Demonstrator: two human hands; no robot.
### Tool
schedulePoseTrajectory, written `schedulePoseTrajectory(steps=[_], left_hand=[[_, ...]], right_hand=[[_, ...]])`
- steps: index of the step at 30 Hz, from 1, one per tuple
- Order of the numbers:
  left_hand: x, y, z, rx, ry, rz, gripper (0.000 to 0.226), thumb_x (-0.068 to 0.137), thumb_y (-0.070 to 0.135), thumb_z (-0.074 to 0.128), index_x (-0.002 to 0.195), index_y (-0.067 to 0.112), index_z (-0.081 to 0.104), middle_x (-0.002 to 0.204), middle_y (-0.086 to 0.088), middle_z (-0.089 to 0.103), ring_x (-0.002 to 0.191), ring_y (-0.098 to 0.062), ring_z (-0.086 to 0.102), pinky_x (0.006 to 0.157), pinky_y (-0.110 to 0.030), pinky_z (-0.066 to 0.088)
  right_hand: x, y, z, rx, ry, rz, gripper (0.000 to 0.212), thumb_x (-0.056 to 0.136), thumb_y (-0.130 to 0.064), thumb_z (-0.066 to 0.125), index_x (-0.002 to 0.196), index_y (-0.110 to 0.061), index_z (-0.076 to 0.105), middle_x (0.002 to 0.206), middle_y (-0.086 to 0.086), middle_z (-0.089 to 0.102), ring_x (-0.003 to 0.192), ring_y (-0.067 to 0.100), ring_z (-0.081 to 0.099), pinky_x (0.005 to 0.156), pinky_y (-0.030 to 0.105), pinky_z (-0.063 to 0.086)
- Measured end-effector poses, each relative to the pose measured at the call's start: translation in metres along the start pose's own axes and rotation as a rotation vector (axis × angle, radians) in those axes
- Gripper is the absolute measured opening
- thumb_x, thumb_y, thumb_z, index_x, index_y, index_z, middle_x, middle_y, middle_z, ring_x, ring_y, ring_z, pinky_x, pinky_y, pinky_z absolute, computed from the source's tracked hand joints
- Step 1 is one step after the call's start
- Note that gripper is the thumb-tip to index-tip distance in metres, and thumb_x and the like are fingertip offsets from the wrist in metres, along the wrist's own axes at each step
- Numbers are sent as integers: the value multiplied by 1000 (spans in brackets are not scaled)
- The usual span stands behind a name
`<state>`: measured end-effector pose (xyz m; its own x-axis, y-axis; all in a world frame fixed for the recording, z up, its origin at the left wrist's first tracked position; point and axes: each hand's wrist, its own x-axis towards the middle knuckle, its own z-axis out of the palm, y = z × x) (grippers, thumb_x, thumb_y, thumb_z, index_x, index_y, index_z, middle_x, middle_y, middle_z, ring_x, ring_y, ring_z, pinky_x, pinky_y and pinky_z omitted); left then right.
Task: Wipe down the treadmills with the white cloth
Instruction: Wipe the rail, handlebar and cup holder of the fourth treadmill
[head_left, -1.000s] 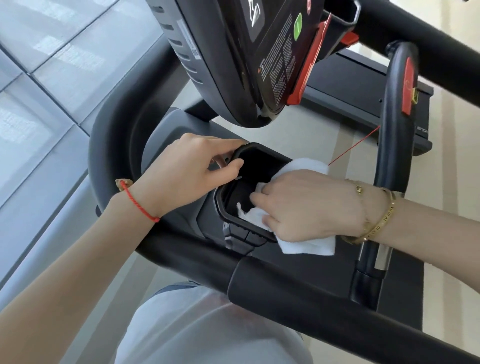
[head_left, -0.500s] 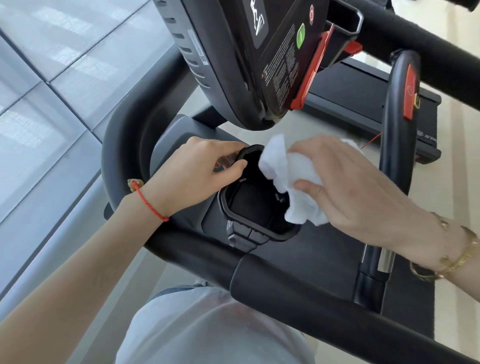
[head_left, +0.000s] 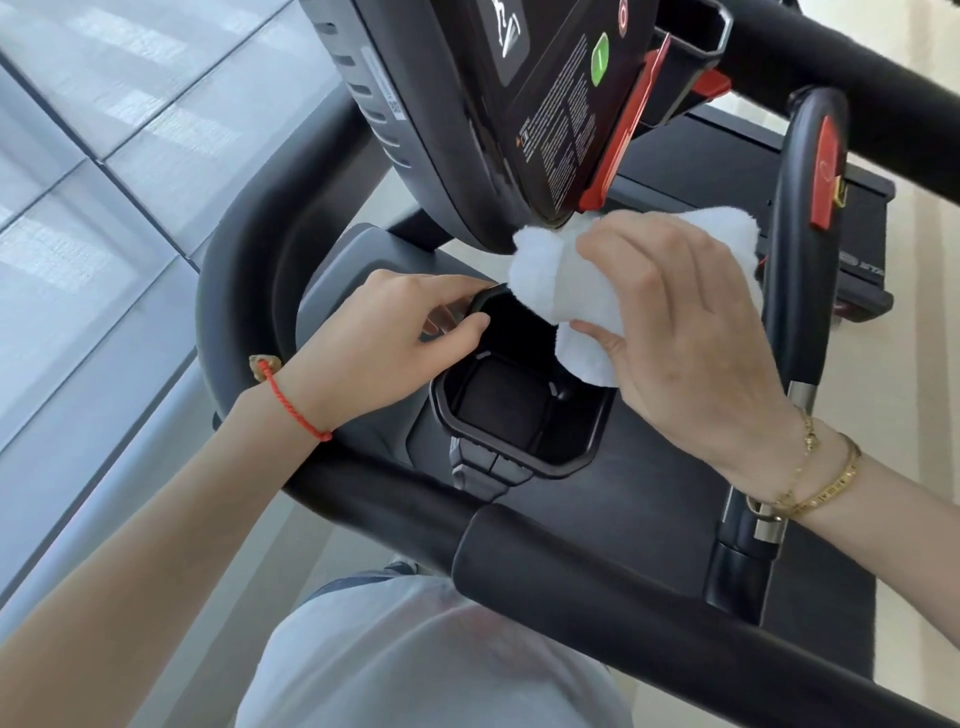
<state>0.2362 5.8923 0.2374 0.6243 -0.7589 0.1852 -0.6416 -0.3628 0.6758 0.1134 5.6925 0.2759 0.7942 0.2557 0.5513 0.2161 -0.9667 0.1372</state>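
Right now the right hand (head_left: 685, 332) has fingers and thumb pinched round the white cloth (head_left: 561, 291), bunched just above the cup holder (head_left: 519, 410), near the console (head_left: 519, 104). Left hand (head_left: 384, 343) pinches the holder's rim w/ curled fingers. Cloth looks soft, light, floppy; prob best kept wadded in the palm.

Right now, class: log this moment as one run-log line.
right hand: grips white cloth, above cup holder | left hand: pinches holder rim | cloth: out of holder
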Motion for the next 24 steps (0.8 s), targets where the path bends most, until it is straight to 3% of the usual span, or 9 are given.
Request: schedulePoseTrajectory(steps=[3,7,11,15,18,20,24], left_hand=[[0,2,0,-8,5,-7,31,94,32,53,117,21,71,85,9,74,85,-2,67,78,-5,46],[0,3,0,-25,-6,17,27,96,27,55,112,15,72,84,8,73,83,-2,67,76,-9,50],[0,2,1,-4,-9,12,29,95,31,52,102,10,71,79,6,71,79,-7,67,75,-19,52],[1,2,0,-33,-9,-11,26,94,29,57,108,13,73,78,5,72,82,-6,68,75,-14,51],[1,5,-2,-38,-11,-23,25,96,19,63,120,19,71,79,14,70,89,-1,67,75,0,43],[1,5,-2,-23,-17,-3,25,97,18,62,120,19,71,80,14,70,90,-1,66,74,1,41],[4,2,-1,5,-28,37,27,95,27,56,112,14,72,83,5,71,83,-6,66,75,-10,49]], right_hand=[[-2,0,11,131,-223,83,36,100,-23,48,129,-2,44,128,18,52,115,33,47,98,39,37],[3,3,18,428,-561,247,42,100,-30,44,139,-15,36,131,5,45,108,23,45,91,31,36],[27,10,24,435,-758,300,45,99,-37,47,137,-16,34,125,6,49,101,26,52,84,39,41],[30,10,25,392,-813,312,45,98,-43,46,133,-15,37,117,6,56,90,25,53,71,36,35],[9,18,9,394,-864,408,41,99,-47,41,129,-21,35,99,-5,54,78,18,52,60,29,31],[5,21,5,424,-887,441,38,99,-48,41,126,-22,35,90,-10,51,76,12,53,58,26,34],[25,13,25,453,-816,318,40,99,-42,45,129,-16,36,113,5,55,91,27,55,71,36,39]])
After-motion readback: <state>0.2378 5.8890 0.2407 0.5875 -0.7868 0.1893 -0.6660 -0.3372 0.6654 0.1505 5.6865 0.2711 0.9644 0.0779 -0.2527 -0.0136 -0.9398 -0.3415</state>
